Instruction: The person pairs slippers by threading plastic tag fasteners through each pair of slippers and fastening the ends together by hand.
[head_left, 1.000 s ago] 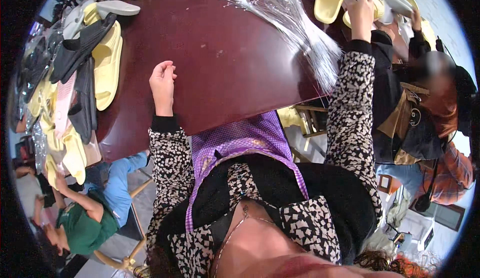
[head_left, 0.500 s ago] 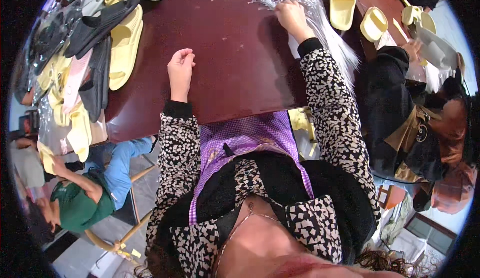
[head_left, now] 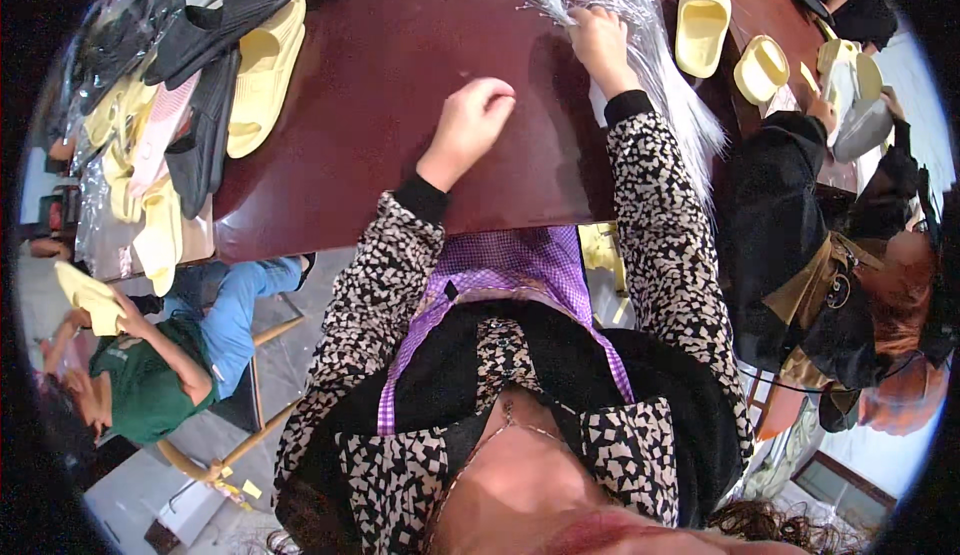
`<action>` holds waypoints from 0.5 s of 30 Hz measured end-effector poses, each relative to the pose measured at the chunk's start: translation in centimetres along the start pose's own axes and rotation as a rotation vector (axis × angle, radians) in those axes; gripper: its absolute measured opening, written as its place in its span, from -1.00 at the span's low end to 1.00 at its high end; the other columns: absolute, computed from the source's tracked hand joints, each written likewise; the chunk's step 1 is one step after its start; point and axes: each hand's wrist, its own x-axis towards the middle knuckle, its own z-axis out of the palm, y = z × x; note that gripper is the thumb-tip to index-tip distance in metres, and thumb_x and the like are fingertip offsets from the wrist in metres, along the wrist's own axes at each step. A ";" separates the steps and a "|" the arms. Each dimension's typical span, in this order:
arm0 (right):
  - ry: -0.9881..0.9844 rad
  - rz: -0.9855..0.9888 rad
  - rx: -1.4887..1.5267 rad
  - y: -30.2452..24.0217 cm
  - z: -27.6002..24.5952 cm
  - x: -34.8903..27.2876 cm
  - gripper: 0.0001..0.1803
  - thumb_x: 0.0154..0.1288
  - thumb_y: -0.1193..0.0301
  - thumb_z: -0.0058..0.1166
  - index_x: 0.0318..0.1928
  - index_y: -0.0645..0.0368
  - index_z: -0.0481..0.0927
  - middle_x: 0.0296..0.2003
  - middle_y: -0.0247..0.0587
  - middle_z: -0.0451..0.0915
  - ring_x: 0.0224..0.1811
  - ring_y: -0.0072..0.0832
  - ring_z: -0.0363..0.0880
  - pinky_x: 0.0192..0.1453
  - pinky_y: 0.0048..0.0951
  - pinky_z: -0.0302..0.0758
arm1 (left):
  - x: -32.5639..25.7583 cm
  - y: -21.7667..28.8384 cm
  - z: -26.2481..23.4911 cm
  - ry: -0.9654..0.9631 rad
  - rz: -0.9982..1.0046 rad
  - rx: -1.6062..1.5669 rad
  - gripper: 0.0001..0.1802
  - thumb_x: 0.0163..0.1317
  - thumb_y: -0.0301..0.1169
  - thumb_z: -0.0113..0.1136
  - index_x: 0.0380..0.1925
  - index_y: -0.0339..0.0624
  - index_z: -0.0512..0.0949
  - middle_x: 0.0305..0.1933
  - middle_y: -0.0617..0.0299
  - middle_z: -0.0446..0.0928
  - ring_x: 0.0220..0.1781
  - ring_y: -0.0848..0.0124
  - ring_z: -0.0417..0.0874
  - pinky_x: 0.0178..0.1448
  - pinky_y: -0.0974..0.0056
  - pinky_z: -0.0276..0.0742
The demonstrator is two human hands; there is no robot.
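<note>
My right hand (head_left: 600, 47) is closed at the headed end of a bundle of thin clear plastic strands (head_left: 672, 90), which trails along the table's right side. Small white tips (head_left: 548, 1) fan out just left of its fingers. Over the middle of the dark red table (head_left: 400, 85), my left hand (head_left: 468, 130) has its fingers curled and its thumb pressed toward them. Whatever it may pinch is too small or hidden to make out. A yellow slipper (head_left: 702, 30) lies to the right of the strands.
Yellow, black and pink slippers, some in clear plastic, pile up at the left; a black slipper (head_left: 222, 30) tops them. Another yellow slipper (head_left: 762, 70) lies at right. A person in green (head_left: 150, 385) holds a yellow slipper at left. People in dark clothes (head_left: 780, 205) work at right.
My left hand has swung right toward the table's middle, turning its fingers rightward. The right hand stays at the strands. At left, the person in green has raised the yellow slipper.
</note>
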 end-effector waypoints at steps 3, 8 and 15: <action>-0.064 -0.041 -0.054 -0.6 0.4 0.2 -0.86 0.14 0.32 0.10 -0.31 -0.02 0.68 -0.27 -0.27 0.59 -0.07 -0.24 0.51 -0.02 -0.13 0.38 | -1.2 0.8 0.9 -0.078 0.051 0.008 -0.85 0.17 -0.47 0.18 -0.28 -0.31 0.57 -0.28 0.05 0.61 -0.21 0.28 0.66 -0.11 0.29 0.54; -0.126 -0.065 -0.071 -1.2 -1.7 -1.0 -0.88 0.13 0.31 0.10 -0.36 -0.03 0.67 -0.28 -0.32 0.59 -0.09 -0.25 0.50 -0.04 -0.15 0.37 | -2.4 2.0 0.3 -0.064 0.048 0.013 -0.87 0.17 -0.47 0.15 -0.29 -0.28 0.55 -0.25 0.02 0.59 -0.19 0.14 0.64 -0.11 0.22 0.54; -0.105 -0.265 0.291 -5.8 -5.9 -3.4 -0.97 0.11 0.37 0.14 -0.42 -0.06 0.63 -0.36 -0.43 0.60 -0.21 -0.35 0.49 -0.06 -0.25 0.31 | 0.7 3.0 0.2 0.199 0.217 0.211 -0.87 0.22 -0.40 0.09 -0.33 -0.24 0.51 -0.24 0.02 0.56 -0.20 0.06 0.61 -0.15 0.10 0.54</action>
